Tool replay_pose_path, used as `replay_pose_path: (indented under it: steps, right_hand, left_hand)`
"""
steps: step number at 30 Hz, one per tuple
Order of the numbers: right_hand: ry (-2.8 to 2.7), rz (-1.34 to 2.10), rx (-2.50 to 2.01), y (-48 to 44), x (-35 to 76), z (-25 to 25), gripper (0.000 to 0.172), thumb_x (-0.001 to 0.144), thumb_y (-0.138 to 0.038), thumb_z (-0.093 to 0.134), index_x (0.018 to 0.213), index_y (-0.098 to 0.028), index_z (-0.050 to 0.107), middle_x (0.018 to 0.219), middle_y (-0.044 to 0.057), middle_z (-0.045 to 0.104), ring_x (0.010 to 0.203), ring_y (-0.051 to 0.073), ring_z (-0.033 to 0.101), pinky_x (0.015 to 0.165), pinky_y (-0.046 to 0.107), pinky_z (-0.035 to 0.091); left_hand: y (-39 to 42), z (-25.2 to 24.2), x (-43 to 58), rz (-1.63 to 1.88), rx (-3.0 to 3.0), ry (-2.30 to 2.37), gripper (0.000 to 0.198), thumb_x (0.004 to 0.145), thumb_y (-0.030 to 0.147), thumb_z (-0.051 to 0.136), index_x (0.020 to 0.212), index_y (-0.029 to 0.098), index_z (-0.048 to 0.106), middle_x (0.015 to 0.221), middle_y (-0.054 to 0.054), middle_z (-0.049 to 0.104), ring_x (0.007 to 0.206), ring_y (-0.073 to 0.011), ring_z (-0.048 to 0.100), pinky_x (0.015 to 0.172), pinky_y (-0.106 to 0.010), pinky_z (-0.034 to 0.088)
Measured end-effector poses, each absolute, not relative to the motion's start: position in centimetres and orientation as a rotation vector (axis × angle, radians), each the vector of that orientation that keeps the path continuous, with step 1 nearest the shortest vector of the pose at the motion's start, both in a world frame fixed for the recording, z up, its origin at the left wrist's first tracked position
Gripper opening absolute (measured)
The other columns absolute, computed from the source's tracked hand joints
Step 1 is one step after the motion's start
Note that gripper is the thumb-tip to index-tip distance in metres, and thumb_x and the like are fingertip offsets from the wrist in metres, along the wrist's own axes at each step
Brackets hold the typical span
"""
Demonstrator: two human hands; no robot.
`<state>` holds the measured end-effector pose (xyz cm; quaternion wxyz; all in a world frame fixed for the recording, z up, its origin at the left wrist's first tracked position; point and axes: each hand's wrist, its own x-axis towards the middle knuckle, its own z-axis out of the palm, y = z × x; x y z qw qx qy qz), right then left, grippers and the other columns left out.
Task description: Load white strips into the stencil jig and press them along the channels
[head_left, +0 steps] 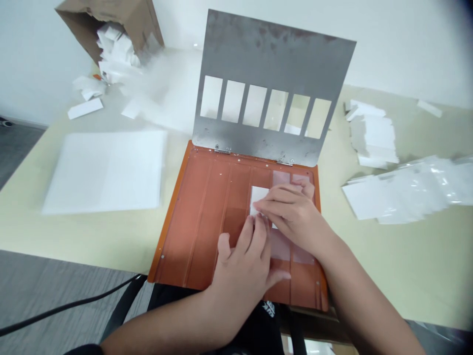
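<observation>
An orange slotted tray (207,207) lies on the table in front of me, its hinged grey metal lid (273,64) with several rectangular windows standing upright behind it. Both hands rest flat on the tray's right half. My right hand (291,212) presses its stretched fingers on a white card (257,195) lying in a slot. My left hand (244,261) lies just below it, fingertips touching the same card. Translucent sheets (281,177) sit in the slots at the right.
A stack of white sheets (107,170) lies left of the tray. A tipped cardboard box (111,24) spills white cards at the back left. Clear plastic sleeves (410,190) and more white cards (373,135) are at right. A black cable (66,305) runs below the table edge.
</observation>
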<state>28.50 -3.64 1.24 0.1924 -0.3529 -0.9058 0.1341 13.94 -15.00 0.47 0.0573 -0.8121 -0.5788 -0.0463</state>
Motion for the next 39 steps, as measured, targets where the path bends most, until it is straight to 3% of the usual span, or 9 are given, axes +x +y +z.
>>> replay_pose_path:
  steps: [8, 16, 24, 28, 39]
  right_hand:
    - [-2.606, 0.327, -0.98, -3.7, 28.6, 1.7, 0.024, 0.097, -0.017, 0.049, 0.093, -0.023, 0.073, 0.084, 0.002, 0.072, 0.089, 0.019, 0.06, 0.081, 0.038, 0.034]
    - [-2.685, 0.189, -0.975, -4.4, 28.8, 2.0, 0.04, 0.093, -0.004, 0.039, 0.101, -0.024, 0.072, 0.09, 0.002, 0.073, 0.096, 0.023, 0.059, 0.089, 0.046, 0.03]
    - [-2.554, 0.212, -1.018, -3.4, 30.2, 2.2, 0.02, 0.093, -0.024, 0.058, 0.111, -0.024, 0.067, 0.107, 0.003, 0.072, 0.1, 0.023, 0.06, 0.095, 0.047, 0.026]
    - [-2.559, 0.233, -1.059, -2.9, 31.1, 2.1, 0.013, 0.091, -0.033, 0.065, 0.102, -0.027, 0.069, 0.106, 0.001, 0.072, 0.101, 0.024, 0.06, 0.094, 0.047, 0.023]
    - [-2.578, 0.223, -1.004, -2.8, 30.9, 1.5, 0.009, 0.093, -0.03, 0.063, 0.092, -0.026, 0.07, 0.105, -0.001, 0.072, 0.1, 0.021, 0.059, 0.098, 0.046, 0.02]
  left_hand:
    - [-15.0, 0.6, 14.0, -0.144, -2.463, -1.759, 0.066, 0.093, 0.069, 0.036, 0.132, 0.022, 0.06, 0.146, 0.001, 0.054, 0.138, -0.0241, 0.032, 0.09, -0.042, 0.04]
    - [-15.1, 0.3, 14.0, -0.126, -2.453, -1.739, 0.065, 0.095, 0.066, 0.031, 0.132, 0.022, 0.06, 0.145, 0.001, 0.055, 0.14, -0.0232, 0.03, 0.091, -0.043, 0.041]
    - [-14.8, 0.6, 14.0, -0.093, -2.469, -1.758, 0.071, 0.095, 0.068, 0.029, 0.139, 0.018, 0.054, 0.147, -0.005, 0.053, 0.135, -0.0259, 0.041, 0.09, -0.041, 0.044]
    - [-14.8, 0.6, 14.0, -0.104, -2.48, -1.762, 0.072, 0.094, 0.069, 0.031, 0.141, 0.017, 0.052, 0.149, -0.006, 0.051, 0.133, -0.0268, 0.045, 0.09, -0.041, 0.045]
    - [-14.9, 0.5, 14.0, -0.057, -2.504, -1.784, 0.074, 0.093, 0.069, 0.031, 0.144, 0.018, 0.047, 0.151, -0.009, 0.048, 0.134, -0.0291, 0.045, 0.091, -0.043, 0.048]
